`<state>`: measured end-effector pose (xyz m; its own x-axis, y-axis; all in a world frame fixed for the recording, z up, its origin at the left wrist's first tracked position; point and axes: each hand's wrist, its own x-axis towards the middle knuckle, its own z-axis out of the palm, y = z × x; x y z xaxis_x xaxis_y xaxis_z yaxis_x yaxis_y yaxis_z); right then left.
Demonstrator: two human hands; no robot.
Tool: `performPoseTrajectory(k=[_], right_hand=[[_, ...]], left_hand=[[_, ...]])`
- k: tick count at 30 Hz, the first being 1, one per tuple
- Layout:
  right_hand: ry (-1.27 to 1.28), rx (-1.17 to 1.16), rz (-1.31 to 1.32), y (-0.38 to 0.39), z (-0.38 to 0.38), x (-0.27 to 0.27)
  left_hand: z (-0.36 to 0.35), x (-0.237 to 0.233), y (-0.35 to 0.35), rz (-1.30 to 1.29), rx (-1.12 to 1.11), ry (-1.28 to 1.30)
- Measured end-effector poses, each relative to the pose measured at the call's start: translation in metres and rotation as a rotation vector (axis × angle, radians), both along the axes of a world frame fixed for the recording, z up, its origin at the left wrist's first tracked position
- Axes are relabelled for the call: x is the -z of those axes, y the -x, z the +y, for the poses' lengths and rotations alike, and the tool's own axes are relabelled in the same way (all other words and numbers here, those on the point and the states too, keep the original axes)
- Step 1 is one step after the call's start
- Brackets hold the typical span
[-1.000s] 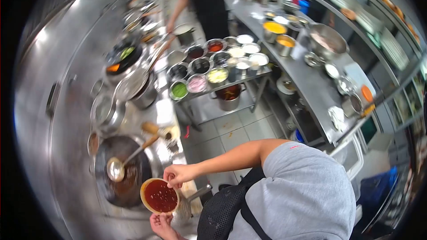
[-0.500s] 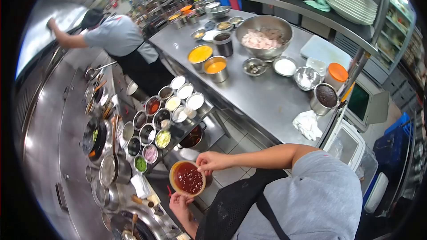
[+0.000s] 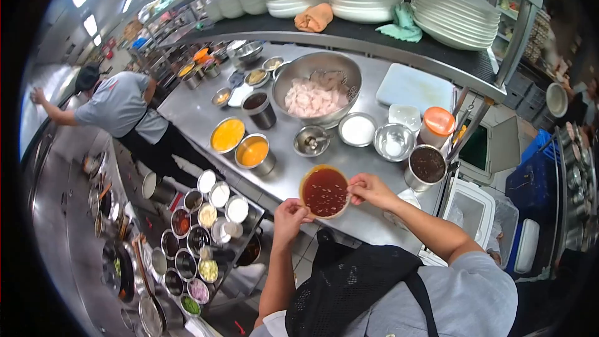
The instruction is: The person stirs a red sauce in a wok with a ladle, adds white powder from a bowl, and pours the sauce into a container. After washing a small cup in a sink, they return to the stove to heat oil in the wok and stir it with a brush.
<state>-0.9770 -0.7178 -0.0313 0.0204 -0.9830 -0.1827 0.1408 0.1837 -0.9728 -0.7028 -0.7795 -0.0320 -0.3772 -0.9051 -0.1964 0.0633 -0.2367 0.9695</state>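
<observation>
Between my two hands is a round bowl of dark red sauce (image 3: 325, 192) with pale seeds or bits floating on it. My left hand (image 3: 291, 219) pinches its left rim, thumb and fingers closed. On the opposite side my right hand (image 3: 369, 191) grips the right rim. The bowl is held level over the near edge of the steel table (image 3: 293, 178). Just beyond it lie a small steel bowl with a spoon (image 3: 311, 141) and a bowl of white powder (image 3: 357, 129). A metal pot of orange liquid (image 3: 253, 151) stands to the left.
A large steel bowl of pale raw meat (image 3: 318, 95) sits farther back, beside a white cutting board (image 3: 417, 87). Stacked plates (image 3: 455, 12) line the overhead shelf. Ingredient pots (image 3: 199, 237) crowd the left counter. Another person (image 3: 128, 109) leans over the stove side.
I have turned right, from the ingredient pots toward the steel table. The bowl of red sauce has come along in both hands and is now at the table's edge.
</observation>
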Motion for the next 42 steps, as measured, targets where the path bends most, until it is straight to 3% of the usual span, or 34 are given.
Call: performPoseTrajectory(k=[10,19,30,32,34,42], right_hand=[[0.02,0.589,0.075,0.096,-0.022,-0.058],[0.078,0.768,0.076,0.179,-0.065,-0.076],[0.065,0.858,0.152,0.265,-0.134,-0.082],[-0.026,0.864,0.14,0.285,-0.149,-0.077],[0.129,0.793,0.197,0.309,-0.156,-0.046],[0.134,0.846,0.142,0.349,-0.165,-0.01]], left_hand=[[-0.137,-0.038,0.166,0.137,0.438,0.059],[-0.234,-0.076,0.291,0.058,0.783,0.095],[-0.297,-0.11,0.393,-0.156,0.774,0.17],[-0.318,-0.092,0.415,-0.158,0.816,0.139],[-0.341,-0.071,0.434,-0.094,0.857,0.15],[-0.401,-0.048,0.478,-0.256,0.716,0.301]])
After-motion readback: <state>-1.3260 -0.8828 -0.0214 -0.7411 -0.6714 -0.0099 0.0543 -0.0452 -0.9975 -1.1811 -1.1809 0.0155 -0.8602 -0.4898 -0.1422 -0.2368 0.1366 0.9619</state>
